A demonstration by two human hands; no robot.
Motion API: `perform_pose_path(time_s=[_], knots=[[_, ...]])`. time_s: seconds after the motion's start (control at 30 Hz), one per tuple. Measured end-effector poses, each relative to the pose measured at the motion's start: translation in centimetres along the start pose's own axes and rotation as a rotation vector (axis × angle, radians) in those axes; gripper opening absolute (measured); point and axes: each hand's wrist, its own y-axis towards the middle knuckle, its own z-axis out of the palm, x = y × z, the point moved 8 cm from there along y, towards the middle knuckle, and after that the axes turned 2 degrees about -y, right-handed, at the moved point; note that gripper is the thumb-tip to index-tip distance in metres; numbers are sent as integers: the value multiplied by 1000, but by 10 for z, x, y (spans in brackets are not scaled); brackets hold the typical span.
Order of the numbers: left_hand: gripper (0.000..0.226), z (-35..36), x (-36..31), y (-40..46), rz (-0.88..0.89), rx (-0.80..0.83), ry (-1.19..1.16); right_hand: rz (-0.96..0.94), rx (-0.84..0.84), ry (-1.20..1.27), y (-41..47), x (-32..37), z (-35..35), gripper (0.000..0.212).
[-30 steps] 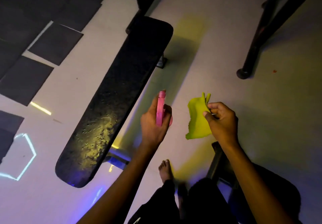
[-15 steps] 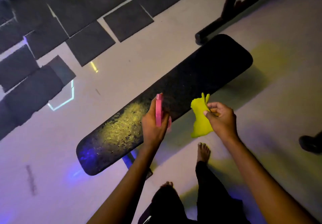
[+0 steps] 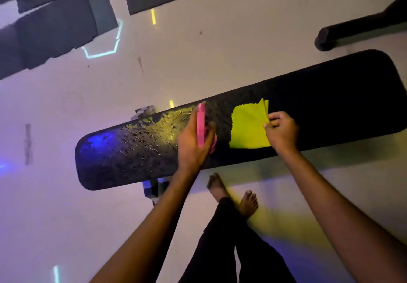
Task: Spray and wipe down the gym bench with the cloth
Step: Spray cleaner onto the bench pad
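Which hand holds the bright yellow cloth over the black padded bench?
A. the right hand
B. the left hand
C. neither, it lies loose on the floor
A: the right hand pinches the bright yellow cloth while the left hand grips the pink spray bottle.

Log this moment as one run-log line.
left hand holds pink spray bottle | right hand pinches yellow cloth | bench wet, unwiped

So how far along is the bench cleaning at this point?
Spraying looks at least partly done: droplets glisten on the left part of the long black padded bench. In hand: the left hand grips the pink spray bottle, and the right hand pinches the yellow-green cloth over the pad. Left: the wiping; no wiped streak shows through the droplets.
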Motion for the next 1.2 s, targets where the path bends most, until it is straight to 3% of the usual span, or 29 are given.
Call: perform_pose_path(time_s=[0.13,0.27,0.4,0.6,0.93,1.2], knots=[[51,7,27,13,-32,10,-9,-234,13,-596,14,-26,44,81],[51,0,38,20,-57,-30,-53,-428,148,-867,12,-44,97,88],[38,-7,46,25,-50,-55,-94,-402,144,-919,9,-50,109,89],[48,-38,47,20,-58,-94,-151,-393,97,-873,-5,-17,118,85],[49,-138,127,-33,-250,-388,-69,-842,328,-939,-68,91,252,81],[36,-191,243,-104,-454,-647,50,-1229,492,-1023,-136,110,366,87]])
